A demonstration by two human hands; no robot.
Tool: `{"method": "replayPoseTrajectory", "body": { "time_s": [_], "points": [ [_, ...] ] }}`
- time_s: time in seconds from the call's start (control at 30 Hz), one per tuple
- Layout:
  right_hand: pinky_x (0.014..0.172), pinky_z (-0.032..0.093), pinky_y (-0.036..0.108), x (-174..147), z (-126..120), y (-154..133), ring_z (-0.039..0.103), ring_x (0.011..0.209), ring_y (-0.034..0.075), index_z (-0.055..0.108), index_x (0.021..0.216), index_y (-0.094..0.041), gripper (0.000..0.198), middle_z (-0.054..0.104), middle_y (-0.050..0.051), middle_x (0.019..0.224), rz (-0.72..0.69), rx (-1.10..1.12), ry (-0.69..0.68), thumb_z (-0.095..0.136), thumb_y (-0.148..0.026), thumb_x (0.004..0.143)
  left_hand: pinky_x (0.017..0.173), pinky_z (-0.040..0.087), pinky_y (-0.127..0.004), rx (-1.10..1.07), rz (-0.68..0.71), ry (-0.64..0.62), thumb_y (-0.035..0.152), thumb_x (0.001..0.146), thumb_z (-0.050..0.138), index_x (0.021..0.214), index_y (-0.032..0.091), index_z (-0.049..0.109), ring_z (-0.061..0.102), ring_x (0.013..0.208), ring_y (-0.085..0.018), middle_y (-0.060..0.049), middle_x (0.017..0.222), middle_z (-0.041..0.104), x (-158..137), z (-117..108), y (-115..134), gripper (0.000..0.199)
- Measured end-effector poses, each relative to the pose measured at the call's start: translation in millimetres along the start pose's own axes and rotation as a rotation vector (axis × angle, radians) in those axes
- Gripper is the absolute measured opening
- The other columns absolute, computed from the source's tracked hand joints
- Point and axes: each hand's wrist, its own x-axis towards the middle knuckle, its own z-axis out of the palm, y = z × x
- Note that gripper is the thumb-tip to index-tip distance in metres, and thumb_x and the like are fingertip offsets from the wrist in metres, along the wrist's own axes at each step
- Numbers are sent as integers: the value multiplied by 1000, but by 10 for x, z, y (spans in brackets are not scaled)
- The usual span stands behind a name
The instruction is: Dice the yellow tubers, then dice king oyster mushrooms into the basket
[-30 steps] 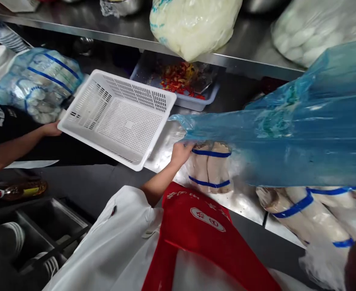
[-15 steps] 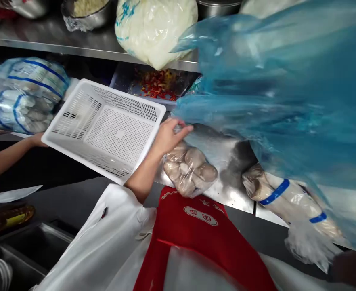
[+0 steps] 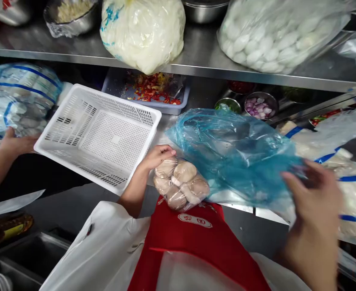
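Observation:
My left hand is closed on the gathered top of a clear bag of mushrooms, which rests at the counter edge against my red apron. Large pale-brown caps and stems show through the plastic. A crumpled blue plastic bag lies on the counter just right of the mushrooms. At its right end is my right hand, smeared by motion, the thumb somewhat apart from the fingers. Whether it grips the blue plastic is unclear. Beside my left forearm, a white perforated basket stands tilted in view with nothing inside.
Another person's hand touches blue-banded bagged packs at left. A steel shelf overhead bears bagged white food and bagged white ovals. Beneath are a tray of chopped peppers and bowls. Banded packs lie right.
The blue bag has dropped from high on the right onto the counter, baring the shelf and bowls. My right hand has come into view. My left hand still holds the mushroom bag.

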Motion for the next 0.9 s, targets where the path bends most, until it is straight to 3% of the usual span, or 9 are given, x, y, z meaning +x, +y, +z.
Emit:
{"method": "replayPoseTrajectory", "body": {
  "time_s": [0.13,0.2,0.3,0.37,0.47,0.63,0.77,0.83,0.9],
  "points": [
    [113,27,52,258,1100,-139,20,145,40,22,156,-16,109,20,24,158,-226,-519,-727,66,-72,73,70,46,-26,3,-5,22,57,82,62,87,14,69,61,76,-16,-5,83,70,-64,10,-39,43],
    [110,25,61,216,1613,-122,24,141,46,26,154,-15,104,20,27,157,-198,-748,-857,73,-60,72,71,47,-27,13,-7,48,58,83,61,87,14,70,61,78,-17,-5,81,70,-101,31,-47,44],
    [103,36,55,23,1970,43,40,133,42,45,143,-16,62,40,26,146,-331,-766,-805,61,-32,85,70,47,-27,-14,1,55,57,83,61,87,14,71,61,76,-17,-5,80,70,-140,50,-54,44],
    [88,48,43,-14,1955,147,59,111,33,61,124,-19,39,60,20,122,-391,-742,-822,52,-19,86,71,47,-26,-58,24,49,57,84,61,87,14,71,62,77,-17,-5,81,70,-154,45,-59,44],
    [84,51,35,202,1792,40,63,98,25,67,109,-20,32,64,13,109,-468,-658,-789,43,-15,88,73,48,-27,-104,24,40,56,85,61,88,15,72,63,80,-18,-5,81,70,-171,24,-68,43],
    [89,50,42,1007,1776,-954,60,95,26,67,94,-20,27,62,11,97,-768,-9,-95,43,-20,82,76,49,-27,-164,-11,8,54,86,61,91,15,72,64,85,-19,-7,85,71,-199,16,-71,41],
    [92,48,41,1590,2263,-1822,56,99,23,63,95,-19,26,59,12,100,-892,289,172,42,-15,81,77,49,-27,-198,-15,8,53,87,60,92,15,72,64,85,-18,-8,89,72,-199,31,-61,40],
    [99,45,40,1796,2644,-2126,53,108,21,62,102,-18,28,58,12,108,-871,275,69,42,-13,83,78,49,-27,-209,-5,7,51,88,59,92,15,71,64,85,-17,-8,91,72,-198,36,-55,38],
    [111,35,39,1990,3049,-2347,44,124,19,58,117,-16,36,54,11,126,-807,198,-211,40,-9,87,78,49,-28,-232,14,11,49,89,59,91,15,71,64,85,-17,-9,93,72,-199,42,-51,37]
  ]
}}
